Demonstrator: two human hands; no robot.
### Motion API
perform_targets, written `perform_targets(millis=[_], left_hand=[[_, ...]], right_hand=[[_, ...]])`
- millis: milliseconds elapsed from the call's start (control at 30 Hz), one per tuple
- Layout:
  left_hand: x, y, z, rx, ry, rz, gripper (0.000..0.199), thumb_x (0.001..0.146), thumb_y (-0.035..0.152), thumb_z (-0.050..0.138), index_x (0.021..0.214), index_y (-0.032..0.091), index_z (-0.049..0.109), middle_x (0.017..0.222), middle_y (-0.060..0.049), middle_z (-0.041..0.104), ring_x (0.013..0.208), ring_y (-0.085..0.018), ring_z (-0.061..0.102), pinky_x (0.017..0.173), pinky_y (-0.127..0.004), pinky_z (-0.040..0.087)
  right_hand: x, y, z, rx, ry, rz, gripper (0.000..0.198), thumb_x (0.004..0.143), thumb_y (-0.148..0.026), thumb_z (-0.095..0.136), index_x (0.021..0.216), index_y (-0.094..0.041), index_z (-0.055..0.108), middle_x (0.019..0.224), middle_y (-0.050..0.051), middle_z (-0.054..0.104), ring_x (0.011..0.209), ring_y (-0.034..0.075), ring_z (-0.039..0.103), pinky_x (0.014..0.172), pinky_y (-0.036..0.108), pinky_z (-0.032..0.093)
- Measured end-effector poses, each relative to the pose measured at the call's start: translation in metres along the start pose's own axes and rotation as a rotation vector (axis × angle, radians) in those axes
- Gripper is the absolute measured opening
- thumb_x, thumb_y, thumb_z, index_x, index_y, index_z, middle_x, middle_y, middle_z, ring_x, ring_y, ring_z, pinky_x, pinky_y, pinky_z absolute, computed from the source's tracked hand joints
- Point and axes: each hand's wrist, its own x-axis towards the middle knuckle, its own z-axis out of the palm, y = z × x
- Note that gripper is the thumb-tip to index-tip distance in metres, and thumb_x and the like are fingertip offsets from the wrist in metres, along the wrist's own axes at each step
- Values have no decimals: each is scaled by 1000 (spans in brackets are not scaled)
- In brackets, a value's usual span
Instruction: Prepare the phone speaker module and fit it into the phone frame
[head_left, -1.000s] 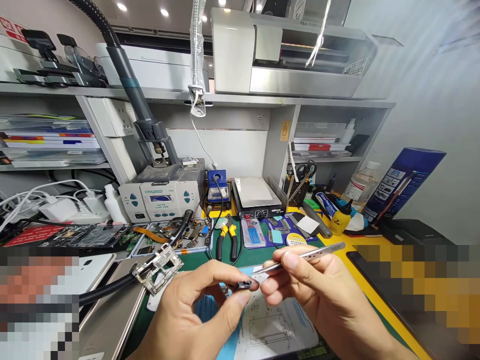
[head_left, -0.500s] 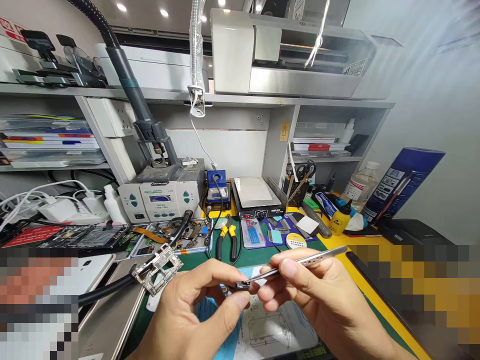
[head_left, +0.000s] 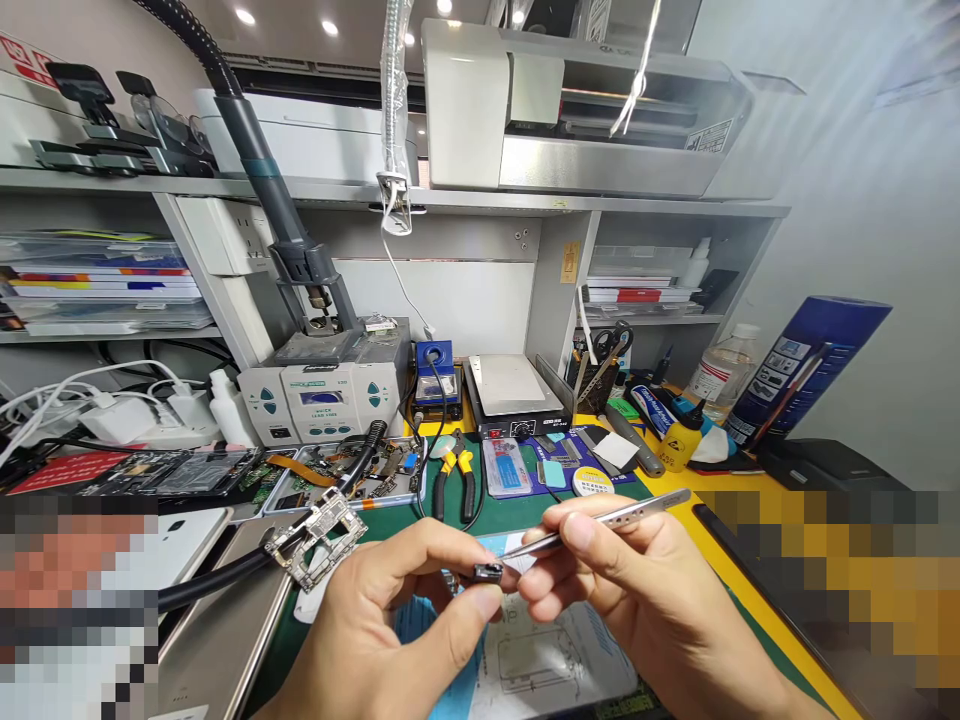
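Between its thumb and index finger, my left hand (head_left: 409,610) pinches a small black part (head_left: 487,573) with a shiny face; its exact kind is too small to make out. My right hand (head_left: 630,575) is closed around metal tweezers (head_left: 607,525) with a row of holes along the handle. The tweezers' tips lie at the upper edge of the black part, by my left index fingertip; whether they touch it I cannot tell. Beneath both hands lies a printed sheet (head_left: 551,660) showing a line drawing.
A bare circuit board (head_left: 319,540) sits left of my hand, over a black hose. Behind are yellow-black cutters (head_left: 454,475), a parts tray (head_left: 416,490), a hot-air station (head_left: 322,395) and a heating plate (head_left: 517,390). A yellow bottle (head_left: 681,440) stands at the right.
The tweezers' tips have risen slightly from the black part's face to its upper edge. My left hand holds the part in nearly the same place.
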Motion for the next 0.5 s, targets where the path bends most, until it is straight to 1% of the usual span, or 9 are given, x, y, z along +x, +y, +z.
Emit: perform_targets(millis=[133,267,367,500], left_hand=[[1,-1,-4,89,-42,36,12,82,16,68,85,26,73,74,5,76,65,-12,70,61,-17,55],[2,-1,-5,125,-37,62,15,82,15,68,88,27,73,76,6,77,65,-10,70,61,-14,54],[2,-1,-4,141,-26,71,16,82,14,68,87,28,73,76,7,76,67,-10,71,63,-13,54],[3,-2,-4,138,-28,75,16,81,14,69,86,28,73,74,7,76,65,-9,71,62,-12,54]], right_hand=[[-1,0,1,-7,-17,-4,14,91,-29,77,93,-15,79,80,9,83,71,17,78,69,23,62],[1,0,1,-26,-21,-6,15,91,-30,77,92,-15,80,79,8,82,71,17,78,69,24,62],[3,1,1,-25,-17,-12,14,91,-29,77,93,-16,80,79,8,82,72,17,78,69,23,62],[3,1,0,-37,-6,-12,14,91,-29,77,93,-15,80,79,8,82,71,17,78,69,24,62]])
